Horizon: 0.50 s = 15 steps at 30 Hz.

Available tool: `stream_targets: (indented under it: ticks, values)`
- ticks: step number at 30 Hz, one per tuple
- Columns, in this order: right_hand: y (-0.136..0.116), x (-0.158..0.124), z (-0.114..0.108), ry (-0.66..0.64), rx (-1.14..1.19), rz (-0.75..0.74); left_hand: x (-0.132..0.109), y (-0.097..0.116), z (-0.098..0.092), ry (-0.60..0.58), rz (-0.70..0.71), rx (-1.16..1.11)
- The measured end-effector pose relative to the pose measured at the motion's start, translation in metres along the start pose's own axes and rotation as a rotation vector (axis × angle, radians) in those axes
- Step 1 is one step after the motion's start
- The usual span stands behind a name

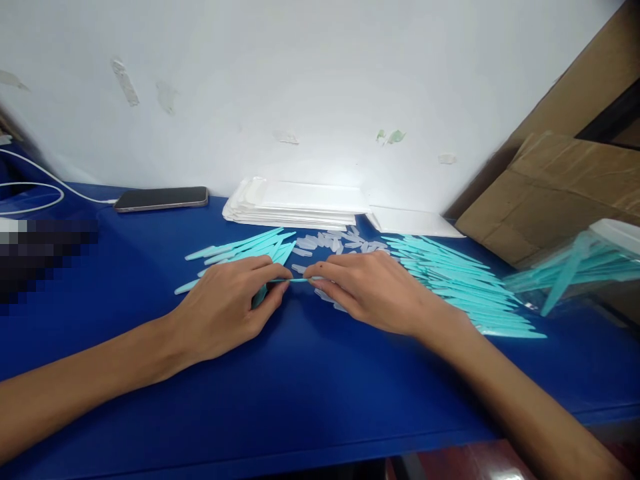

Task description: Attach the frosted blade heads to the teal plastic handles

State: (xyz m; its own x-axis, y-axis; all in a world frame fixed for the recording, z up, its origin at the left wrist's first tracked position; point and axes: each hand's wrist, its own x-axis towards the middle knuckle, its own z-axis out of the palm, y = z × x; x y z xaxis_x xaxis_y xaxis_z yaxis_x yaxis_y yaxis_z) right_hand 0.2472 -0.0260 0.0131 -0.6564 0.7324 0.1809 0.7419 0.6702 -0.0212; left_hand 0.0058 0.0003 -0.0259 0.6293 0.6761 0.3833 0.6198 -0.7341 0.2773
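The glossy blue surface (310, 393) lies bare at six o'clock, from its near edge up to the two forearms, the widest open room in view.

At the centre, the left hand (227, 307) and right hand (367, 290) rest on the surface, their fingertips almost meeting. A thin turquoise plastic stick (295, 280) runs level between them: the left thumb and forefinger pinch one end and the right thumb and forefinger pinch the other, the remaining fingers curled loosely under.

Just beyond the left hand, at eleven o'clock, lies a fanned bunch of turquoise sticks (245, 248). At twelve o'clock sits a scatter of small clear plastic caps (333, 243), some touching the right fingers. At two to three o'clock a long spread of turquoise sticks (460, 283) runs towards the right edge, where a clear bag of more sticks (575, 267) lies against brown cardboard boxes (560, 193).

Farther back, against the white wall (300, 80), a stack of flat white plastic sleeves (300, 203) sits at twelve o'clock. A dark phone (161, 198) lies face up at ten o'clock, with a white cable (45, 180) leading left. No writing can be read anywhere.
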Motion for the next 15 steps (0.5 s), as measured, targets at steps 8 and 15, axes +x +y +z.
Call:
stream_targets:
  ticks: [8,15]
  values:
    - [-0.0036,-0.0011,-0.004,-0.056,-0.009,0.006,0.001,-0.0024,0.0008,-0.063,0.083,0.087]
    - [-0.0016,-0.0005,-0.0029,-0.053,-0.004,-0.002,0.0007,-0.0026,0.0005,-0.059,0.082,0.078]
